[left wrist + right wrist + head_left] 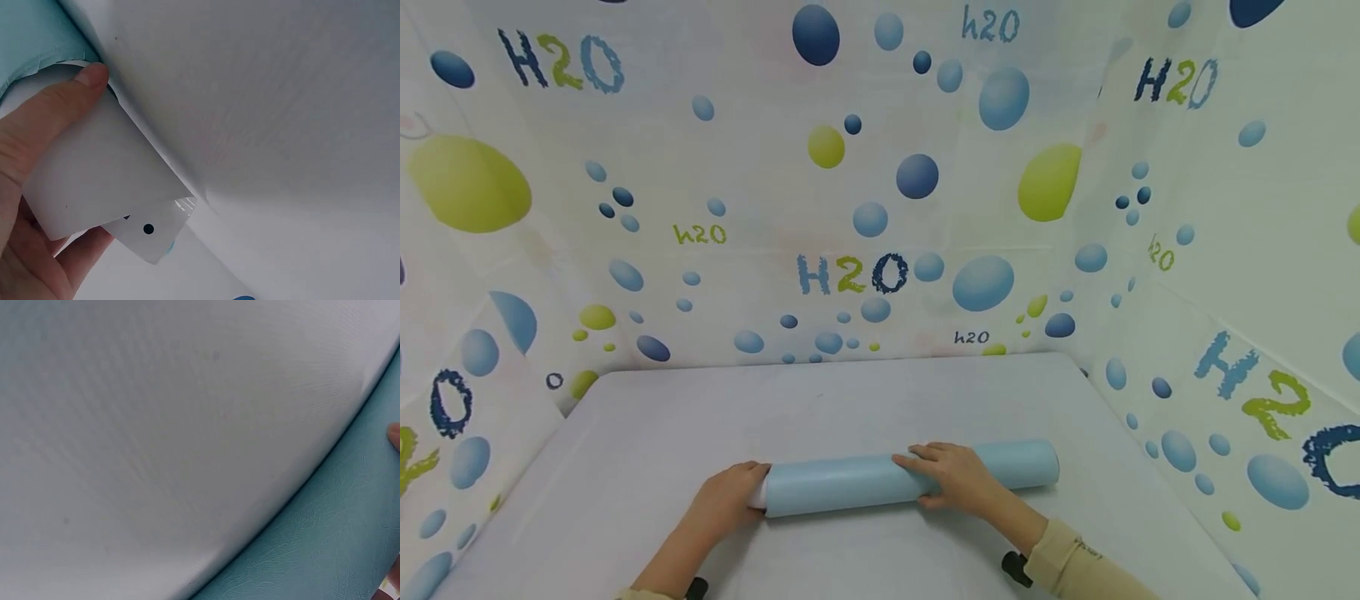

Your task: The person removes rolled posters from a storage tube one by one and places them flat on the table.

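A light blue roll of leather-like sheet lies lengthwise across the white table, its right end slightly farther back. From its left end sticks out a white paper roll, with a corner bearing a black dot at its outer edge. My left hand grips this white part, thumb at the blue rim and fingers curled beneath. Over the right half of the blue roll my right hand holds it, thumb on the near side and fingers across the top. Just a fingertip and part of another finger show in the right wrist view.
The white tabletop reaches back to a curtain printed with bubbles and H2O lettering, which also hangs on both sides. Dark wrist-camera pieces sit under the wrists near the front.
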Motion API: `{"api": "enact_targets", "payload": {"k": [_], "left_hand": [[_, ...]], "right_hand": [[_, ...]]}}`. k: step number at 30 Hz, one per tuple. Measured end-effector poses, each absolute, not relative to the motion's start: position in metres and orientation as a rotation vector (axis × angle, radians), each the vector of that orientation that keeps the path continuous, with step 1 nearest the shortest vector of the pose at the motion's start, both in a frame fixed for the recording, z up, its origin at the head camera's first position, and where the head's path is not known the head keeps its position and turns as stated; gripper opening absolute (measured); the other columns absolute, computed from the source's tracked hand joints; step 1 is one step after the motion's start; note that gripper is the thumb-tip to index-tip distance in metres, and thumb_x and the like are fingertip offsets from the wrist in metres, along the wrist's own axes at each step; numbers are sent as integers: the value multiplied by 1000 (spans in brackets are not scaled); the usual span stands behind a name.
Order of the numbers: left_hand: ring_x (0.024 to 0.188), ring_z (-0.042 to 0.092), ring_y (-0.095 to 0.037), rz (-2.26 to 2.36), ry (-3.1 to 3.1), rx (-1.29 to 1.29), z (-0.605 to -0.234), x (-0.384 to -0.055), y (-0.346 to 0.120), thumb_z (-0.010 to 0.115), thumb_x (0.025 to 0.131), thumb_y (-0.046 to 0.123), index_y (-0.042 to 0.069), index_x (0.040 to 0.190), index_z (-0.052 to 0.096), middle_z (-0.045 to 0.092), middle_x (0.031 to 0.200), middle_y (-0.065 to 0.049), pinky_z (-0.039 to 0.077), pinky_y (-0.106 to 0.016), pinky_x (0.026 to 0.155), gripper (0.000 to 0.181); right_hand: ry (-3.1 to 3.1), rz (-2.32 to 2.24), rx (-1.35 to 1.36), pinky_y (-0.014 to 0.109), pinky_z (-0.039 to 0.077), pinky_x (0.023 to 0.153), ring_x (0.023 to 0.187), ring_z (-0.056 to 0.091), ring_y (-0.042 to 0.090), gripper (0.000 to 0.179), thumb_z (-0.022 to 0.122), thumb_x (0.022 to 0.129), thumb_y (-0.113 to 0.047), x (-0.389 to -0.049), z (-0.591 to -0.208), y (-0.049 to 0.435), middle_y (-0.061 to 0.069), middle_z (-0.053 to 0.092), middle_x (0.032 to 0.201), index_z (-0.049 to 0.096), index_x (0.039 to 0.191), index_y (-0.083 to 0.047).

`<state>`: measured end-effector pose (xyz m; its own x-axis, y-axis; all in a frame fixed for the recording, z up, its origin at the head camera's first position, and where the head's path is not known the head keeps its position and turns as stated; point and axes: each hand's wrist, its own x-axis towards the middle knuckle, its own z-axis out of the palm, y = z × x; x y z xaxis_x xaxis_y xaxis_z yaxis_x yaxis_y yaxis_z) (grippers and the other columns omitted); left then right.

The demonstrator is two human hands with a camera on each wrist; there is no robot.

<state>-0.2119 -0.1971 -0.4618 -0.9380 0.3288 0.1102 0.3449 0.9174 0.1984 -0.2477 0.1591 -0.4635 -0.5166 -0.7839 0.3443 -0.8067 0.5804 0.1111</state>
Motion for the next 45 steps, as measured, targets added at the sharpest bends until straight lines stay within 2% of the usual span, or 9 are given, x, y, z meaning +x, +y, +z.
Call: {"api": "enact_targets", "payload": {"k": [18,35,40,45], "left_hand": [[91,60,-34,-414,-3035,-530,-460,-213,-202,82,60,10,-1,102,63,64,101,-17,48,-49,78,48],[89,62,-31,-418,-2985,-560,-465,-211,-207,81,62,9,3,98,65,66,97,-12,50,-46,76,40],[87,63,-29,-427,-2982,-540,-466,-210,-216,79,64,8,5,96,67,67,95,-10,50,-46,75,35],[85,63,-27,-425,-2978,-476,-465,-208,-232,81,62,7,5,94,67,67,92,-8,50,-45,74,35]], "right_hand": [[-2461,97,1295,34,53,73,98,60,21,70,78,68,-41,-248,-465,164,3,61,116,52,130,-23],[-2433,116,1305,33,54,68,95,61,21,68,79,66,-41,-248,-465,166,2,62,114,55,127,-22],[-2446,107,1312,33,54,70,97,61,20,69,78,67,-42,-249,-467,169,2,62,115,54,129,-23],[-2421,114,1292,35,54,72,95,62,21,70,80,64,-41,-250,-465,177,3,63,113,56,126,-21]]}}
